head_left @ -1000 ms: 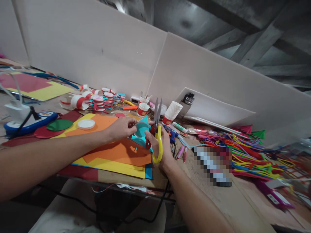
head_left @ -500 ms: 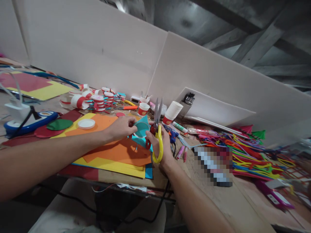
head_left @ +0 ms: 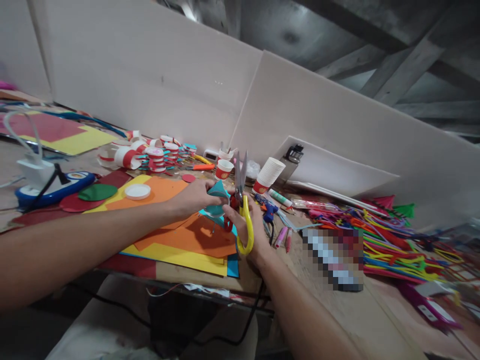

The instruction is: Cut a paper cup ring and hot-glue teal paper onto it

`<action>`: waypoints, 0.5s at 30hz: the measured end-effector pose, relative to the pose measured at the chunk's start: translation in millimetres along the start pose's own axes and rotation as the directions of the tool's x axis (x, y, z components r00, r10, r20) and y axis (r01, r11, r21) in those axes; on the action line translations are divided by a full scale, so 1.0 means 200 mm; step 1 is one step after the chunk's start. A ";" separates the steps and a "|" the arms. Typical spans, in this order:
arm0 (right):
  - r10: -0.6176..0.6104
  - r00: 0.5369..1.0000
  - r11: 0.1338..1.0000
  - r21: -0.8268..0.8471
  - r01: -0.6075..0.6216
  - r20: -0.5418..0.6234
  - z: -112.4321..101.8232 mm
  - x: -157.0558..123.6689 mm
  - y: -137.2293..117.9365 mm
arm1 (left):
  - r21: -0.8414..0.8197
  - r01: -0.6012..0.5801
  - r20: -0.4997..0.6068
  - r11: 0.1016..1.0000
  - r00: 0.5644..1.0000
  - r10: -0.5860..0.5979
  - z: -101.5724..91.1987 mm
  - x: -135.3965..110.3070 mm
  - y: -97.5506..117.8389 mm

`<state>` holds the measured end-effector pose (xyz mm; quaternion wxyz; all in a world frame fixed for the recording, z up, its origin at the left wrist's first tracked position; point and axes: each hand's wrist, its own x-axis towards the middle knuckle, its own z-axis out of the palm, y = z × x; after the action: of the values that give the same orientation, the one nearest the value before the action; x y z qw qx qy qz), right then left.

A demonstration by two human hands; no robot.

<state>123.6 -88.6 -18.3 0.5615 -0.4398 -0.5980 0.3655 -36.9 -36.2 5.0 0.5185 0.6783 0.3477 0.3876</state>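
Above a flat orange paper sheet (head_left: 168,232) on a cluttered table, the left hand (head_left: 193,199) pinches a light-blue piece of paper (head_left: 217,189) between its fingers. The right hand (head_left: 252,225), its thumb at the paper's near edge, grips metal-bladed scissors (head_left: 240,189) with a yellow handle loop, the blades pointing upward and slightly parted. A leaning stack of red-and-white paper cups (head_left: 270,174) stands beyond.

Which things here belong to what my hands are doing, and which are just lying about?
In use: left hand holding blue paper; right hand holding scissors.

Apparently just lying about: bottle, purple power strip, green disc, white lid, pink marker.
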 end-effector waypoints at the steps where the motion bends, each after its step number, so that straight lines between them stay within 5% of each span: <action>1: 0.002 1.000 1.000 0.001 -0.002 0.005 0.00 0.00 0.00 | -0.014 0.011 -0.001 1.000 1.000 -0.011 0.00 0.00 0.00; 8: -0.005 1.000 1.000 0.016 0.005 0.009 -0.01 0.00 0.01 | -0.190 0.093 0.020 0.977 0.996 -0.091 0.01 0.01 -0.02; 15: -0.039 0.998 0.999 -0.038 0.037 -0.052 0.00 -0.01 -0.03 | -0.499 0.118 0.120 0.858 0.991 -0.066 0.02 0.02 -0.04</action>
<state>121.8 -92.8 -13.2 0.5755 -0.4482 -0.5980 0.3319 -31.7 -33.6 -3.4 0.7123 0.5198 0.2400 0.4059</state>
